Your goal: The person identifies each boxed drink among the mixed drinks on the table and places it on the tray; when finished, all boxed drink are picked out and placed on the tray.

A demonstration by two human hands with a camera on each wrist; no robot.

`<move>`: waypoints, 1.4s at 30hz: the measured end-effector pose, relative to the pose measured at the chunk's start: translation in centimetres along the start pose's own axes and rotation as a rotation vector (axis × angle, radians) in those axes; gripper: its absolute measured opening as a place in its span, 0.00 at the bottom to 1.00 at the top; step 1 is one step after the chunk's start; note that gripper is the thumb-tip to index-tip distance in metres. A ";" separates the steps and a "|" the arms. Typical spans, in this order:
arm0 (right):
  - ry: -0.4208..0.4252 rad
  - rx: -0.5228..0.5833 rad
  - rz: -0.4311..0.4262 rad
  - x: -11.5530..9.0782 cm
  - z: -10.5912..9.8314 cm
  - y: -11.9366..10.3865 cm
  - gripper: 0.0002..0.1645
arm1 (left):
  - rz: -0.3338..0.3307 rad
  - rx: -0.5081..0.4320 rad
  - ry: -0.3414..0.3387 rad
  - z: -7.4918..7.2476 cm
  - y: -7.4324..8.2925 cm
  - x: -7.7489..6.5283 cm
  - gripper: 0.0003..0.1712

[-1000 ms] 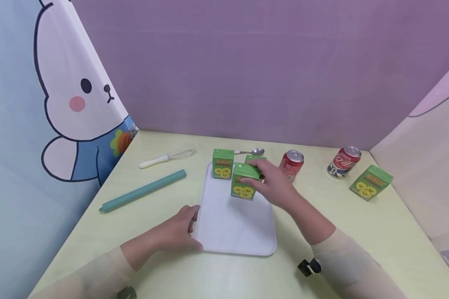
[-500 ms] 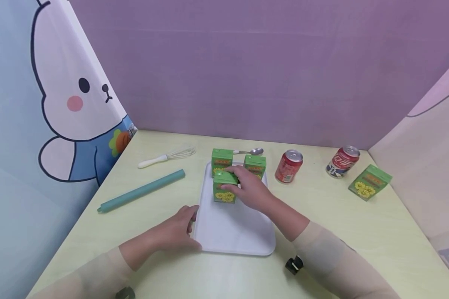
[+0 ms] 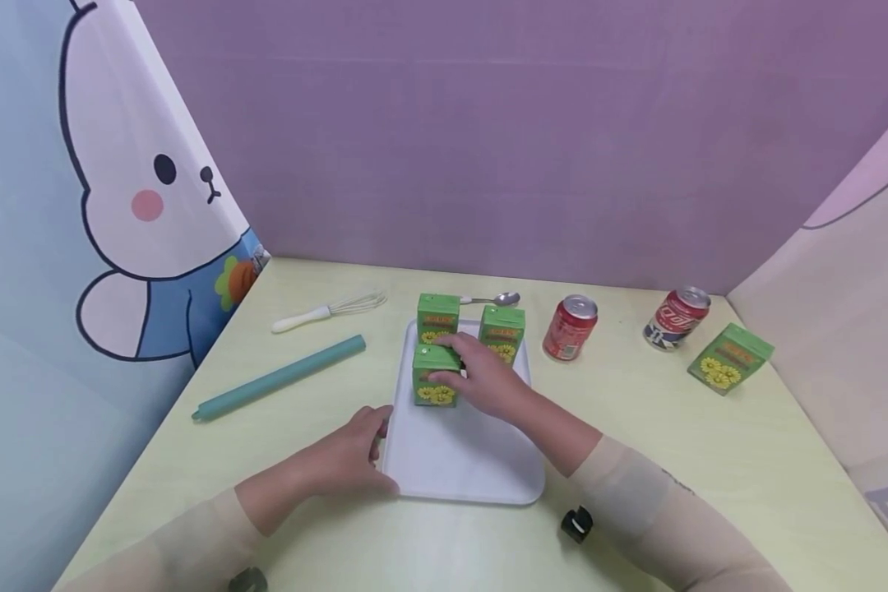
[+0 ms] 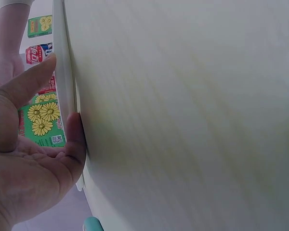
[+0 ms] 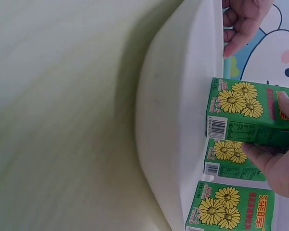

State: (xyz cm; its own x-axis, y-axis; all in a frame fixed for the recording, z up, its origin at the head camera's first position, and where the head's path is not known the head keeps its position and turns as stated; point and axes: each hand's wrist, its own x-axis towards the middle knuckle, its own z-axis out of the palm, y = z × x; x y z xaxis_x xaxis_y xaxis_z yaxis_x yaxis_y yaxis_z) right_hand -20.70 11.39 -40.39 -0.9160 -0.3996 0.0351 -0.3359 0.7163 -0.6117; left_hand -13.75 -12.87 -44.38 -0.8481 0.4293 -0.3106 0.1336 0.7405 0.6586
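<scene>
We are gripping the front box (image 3: 435,393) with our right hand (image 3: 484,378), the thumb lying across its near face and the fingers reaching behind. The box is standing upright, its long axis running up and down, over the left side of the tray (image 3: 474,464); whether its base is touching the tray, we are not managing to see. Our left hand (image 3: 351,456) is holding the tray's left edge, its thumb resting at the rim and its fingers curling against the outer side.

The right hand is clearly being the nearer one: it is touching the box from the right, while the left hand is staying apart, nearer to us and to the left. Straight beyond the front box, the back-left box (image 3: 437,316) is standing partly hidden, and we are unable to tell whether the two are touching. The back-right box (image 3: 501,329) is standing beyond our right hand, near the tray's far right corner.

Off the tray, two cans (image 3: 571,329) and the far box (image 3: 731,359) are sitting to the right, the whisk (image 3: 329,311) and teal rod (image 3: 279,378) are lying to the left, and the spoon (image 3: 506,298) is lying behind.
</scene>
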 end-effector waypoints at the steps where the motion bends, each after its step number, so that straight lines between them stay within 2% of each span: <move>1: -0.001 0.001 0.004 0.0 0.0 0.0 0.35 | 0.008 0.001 0.000 0.0 -0.1 0.0 0.63; 10: -0.013 -0.004 0.006 0.0 -0.3 -0.1 0.38 | 0.023 -0.001 0.002 -0.1 -0.2 0.0 0.62; 15: 0.029 -0.023 -0.062 -0.5 -1.8 -0.3 0.40 | 0.022 0.001 0.003 -0.1 0.0 0.1 0.62; 18: 0.079 -0.020 -0.096 -0.9 -3.7 -0.4 0.42 | 0.019 0.004 0.006 -0.1 0.1 0.1 0.62; 24: 0.185 0.037 -0.100 -2.1 -8.3 -0.3 0.44 | 0.010 0.007 0.005 0.0 0.0 0.0 0.62; 37: 0.477 0.047 -0.045 -6.1 -17.9 2.2 0.40 | 0.017 -0.007 0.006 0.0 0.1 -0.2 0.62; 42: 0.597 0.019 0.033 -8.2 -21.1 4.0 0.39 | 0.014 -0.008 0.004 0.0 0.1 -0.2 0.62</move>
State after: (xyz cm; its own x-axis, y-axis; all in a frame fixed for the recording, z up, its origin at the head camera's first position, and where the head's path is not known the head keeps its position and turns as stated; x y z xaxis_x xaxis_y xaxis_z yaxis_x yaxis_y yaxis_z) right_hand -19.17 29.58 -26.45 -0.8925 0.0169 0.4507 -0.3065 0.7103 -0.6336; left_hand -13.60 -12.85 -44.26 -0.8484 0.4370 -0.2986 0.1409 0.7303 0.6684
